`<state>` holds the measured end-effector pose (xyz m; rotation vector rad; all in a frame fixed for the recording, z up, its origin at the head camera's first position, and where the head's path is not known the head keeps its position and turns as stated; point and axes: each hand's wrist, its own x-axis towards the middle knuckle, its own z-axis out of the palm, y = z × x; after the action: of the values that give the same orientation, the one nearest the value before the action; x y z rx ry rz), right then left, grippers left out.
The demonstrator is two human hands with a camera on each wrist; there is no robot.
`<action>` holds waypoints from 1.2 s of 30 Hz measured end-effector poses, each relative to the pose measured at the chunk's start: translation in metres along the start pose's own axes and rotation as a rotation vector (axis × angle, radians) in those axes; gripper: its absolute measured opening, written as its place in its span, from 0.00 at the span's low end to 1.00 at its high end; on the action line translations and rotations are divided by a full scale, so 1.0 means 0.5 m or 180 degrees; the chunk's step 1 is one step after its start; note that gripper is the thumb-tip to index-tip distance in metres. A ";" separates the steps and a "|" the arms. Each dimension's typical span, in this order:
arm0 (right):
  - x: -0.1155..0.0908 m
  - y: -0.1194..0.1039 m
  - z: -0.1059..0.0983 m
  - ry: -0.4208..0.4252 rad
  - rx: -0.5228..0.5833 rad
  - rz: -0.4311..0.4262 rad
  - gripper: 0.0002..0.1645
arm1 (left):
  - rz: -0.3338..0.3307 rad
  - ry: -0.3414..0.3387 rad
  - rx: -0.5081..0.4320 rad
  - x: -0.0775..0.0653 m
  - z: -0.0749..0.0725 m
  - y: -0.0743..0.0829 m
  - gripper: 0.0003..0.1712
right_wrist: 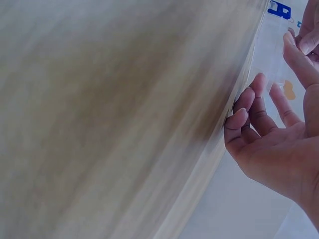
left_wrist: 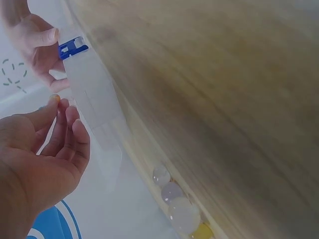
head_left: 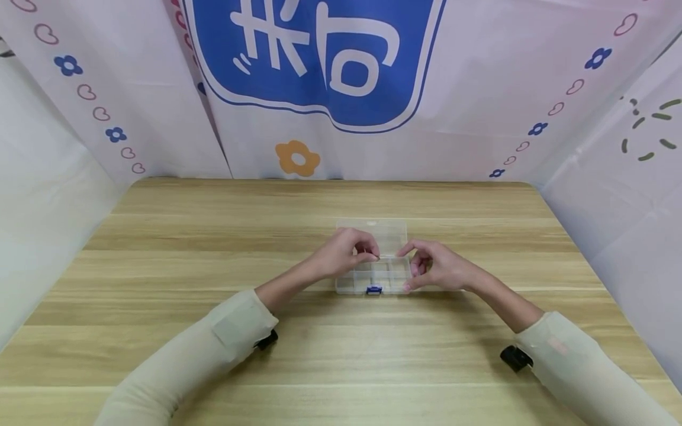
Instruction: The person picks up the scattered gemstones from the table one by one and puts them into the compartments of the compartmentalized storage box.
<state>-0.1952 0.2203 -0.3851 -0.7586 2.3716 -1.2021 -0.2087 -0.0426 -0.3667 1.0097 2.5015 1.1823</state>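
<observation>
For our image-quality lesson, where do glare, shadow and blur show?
Head view: soft sheen on the pale wooden tabletop, shadows beneath the beige fabric sleeves; left wrist view: hazy clear plastic box, glints on the translucent round balls; right wrist view: tabletop grain blurred.

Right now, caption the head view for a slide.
Left hand above an open, clear plastic compartment box, right hand at its side.

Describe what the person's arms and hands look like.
A pale cream fabric left sleeve and matching pale cream right sleeve cover the arms; the right one bears a small pinkish mark. At each sleeve's end shows a small black device, left and right. The left hand and right hand wear no gloves.
</observation>
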 end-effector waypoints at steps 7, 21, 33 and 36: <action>0.000 0.002 0.000 0.0011 0.0011 0.0008 0.34 | -0.0049 -0.0029 -0.0050 0.012 0.006 0.000 0.03; 0.000 -0.002 -0.001 0.0015 -0.0007 0.0024 0.34 | -0.0063 -0.0035 0.0001 0.034 0.019 0.007 0.03; 0.000 0.001 -0.001 -0.0012 0.0036 0.0005 0.33 | -0.0103 -0.0105 0.0075 0.049 0.030 0.014 0.02; 0.001 0.001 -0.001 -0.0012 0.0057 0.0022 0.33 | -0.0110 -0.0101 0.0102 0.052 0.033 0.015 0.02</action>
<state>-0.1960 0.2206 -0.3853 -0.7458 2.3555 -1.2165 -0.2170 -0.0122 -0.3694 0.9811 2.5106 1.1109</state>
